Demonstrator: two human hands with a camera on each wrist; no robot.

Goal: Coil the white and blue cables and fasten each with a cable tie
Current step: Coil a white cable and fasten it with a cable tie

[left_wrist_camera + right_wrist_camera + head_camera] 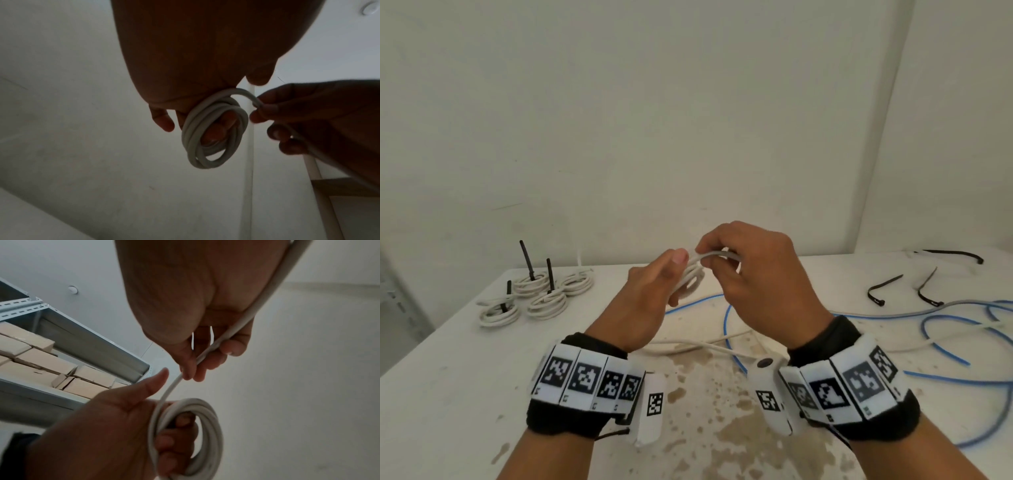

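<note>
The counter (448, 377) is carrying 4 tied white coils (536, 298) at far left and loose blue cable (945, 329) at right, with spare ties (893, 286) lying far right. The left hand (650, 294) is gripping the white cable coil (213, 131) around its fingers as a form. The right hand (753, 274) is pinching the free strand, feeding another loop. The strand's far end is hidden behind the wrists.

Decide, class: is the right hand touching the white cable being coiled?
Touching. The right wrist view shows the right hand pinching the white cable between thumb and fingers as it feeds the coil.
</note>
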